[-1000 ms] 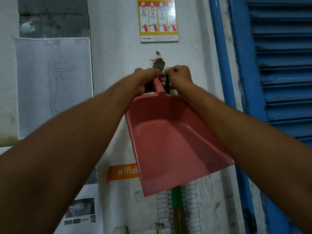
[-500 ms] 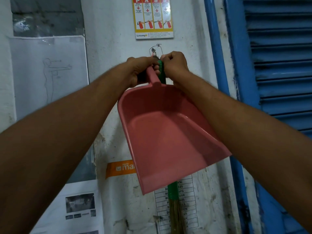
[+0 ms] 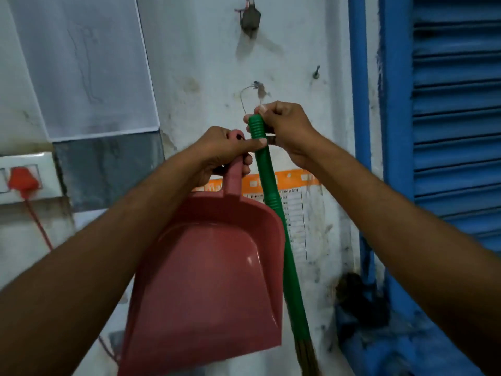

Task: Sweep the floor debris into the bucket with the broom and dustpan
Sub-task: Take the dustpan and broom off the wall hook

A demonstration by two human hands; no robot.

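The left hand (image 3: 225,150) is closed round the handle of the pink dustpan (image 3: 208,278), which hangs pan-down left of the broom (image 3: 273,213). The right hand (image 3: 284,128) pinches the broom's green ribbed top, just below a wire loop (image 3: 244,100) on the wall. No bucket or debris shows. If the loop still holds the broom, a hard pull could snag it; the light fingertip hold might slip. Both forearms reach up and forward, wrists close together.

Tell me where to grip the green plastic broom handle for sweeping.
Grip the green plastic broom handle on its ribbed top section, coming from the right, as the right hand does; the pink plastic dustpan blocks the left.
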